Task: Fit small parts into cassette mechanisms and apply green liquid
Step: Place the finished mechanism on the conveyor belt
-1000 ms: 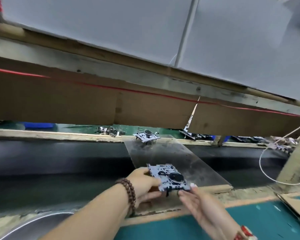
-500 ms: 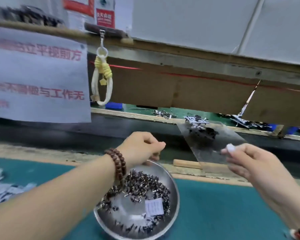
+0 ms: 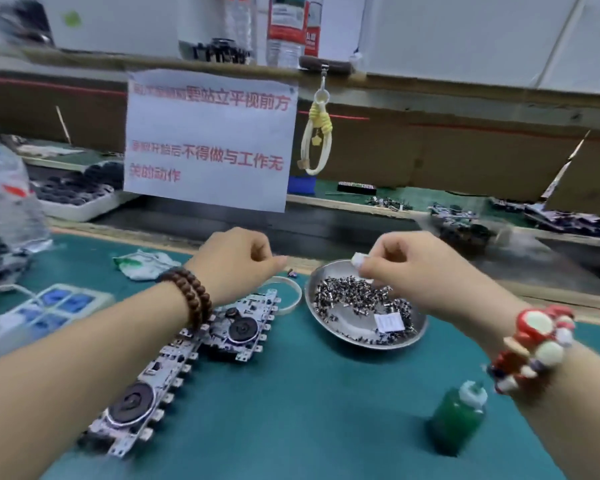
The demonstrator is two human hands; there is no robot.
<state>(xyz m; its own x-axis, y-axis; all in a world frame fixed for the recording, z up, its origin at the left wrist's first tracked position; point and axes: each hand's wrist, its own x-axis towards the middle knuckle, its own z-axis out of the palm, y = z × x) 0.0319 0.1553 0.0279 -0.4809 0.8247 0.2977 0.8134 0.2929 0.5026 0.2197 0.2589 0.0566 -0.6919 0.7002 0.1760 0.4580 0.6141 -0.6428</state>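
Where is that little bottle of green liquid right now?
The green bottle stands upright on the teal mat, low on the right of the head view, nearer the person than the metal dish of small parts and just beside the right forearm.

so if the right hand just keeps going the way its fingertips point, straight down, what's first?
Most likely the small parts heaped in the metal dish: the right hand hangs above the dish's far side, fingertips pointing down. Depth is unclear, so the dish's far rim is possible.
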